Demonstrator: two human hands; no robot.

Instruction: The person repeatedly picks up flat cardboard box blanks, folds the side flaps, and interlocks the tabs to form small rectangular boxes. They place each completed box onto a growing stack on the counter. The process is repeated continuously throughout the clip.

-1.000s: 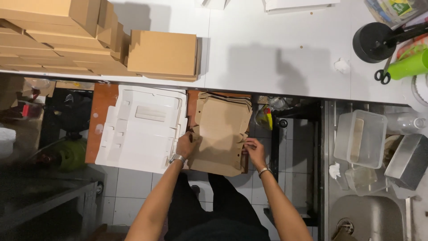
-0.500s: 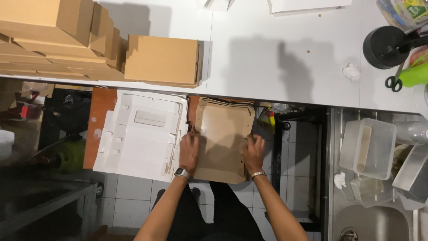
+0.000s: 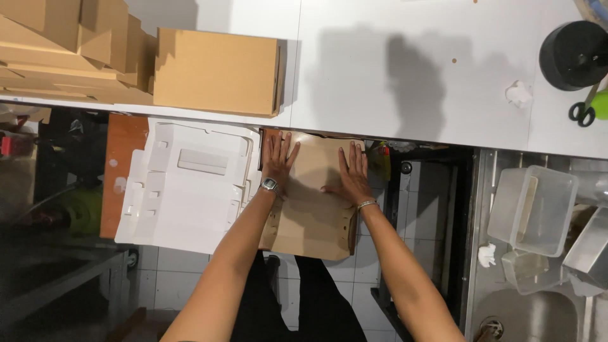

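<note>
Brown flat cardboard (image 3: 313, 209) under hands (image 3: 316, 168)

Under both palms, the flat sheet (image 3: 313, 202) is matt brown cardboard. Left of them, a tray (image 3: 183, 187) of smooth white moulded pulp or plastic.

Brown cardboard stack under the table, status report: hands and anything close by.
Left hand and right hand flat on flat brown cardboard stack. White cardboard blanks lie alongside. Nothing on top.

folded brown box (image 3: 216, 71) on white table (image 3: 405, 69) | white flat sheets (image 3: 183, 183) | scissors (image 3: 581, 111) | clear tub (image 3: 535, 209)
</note>
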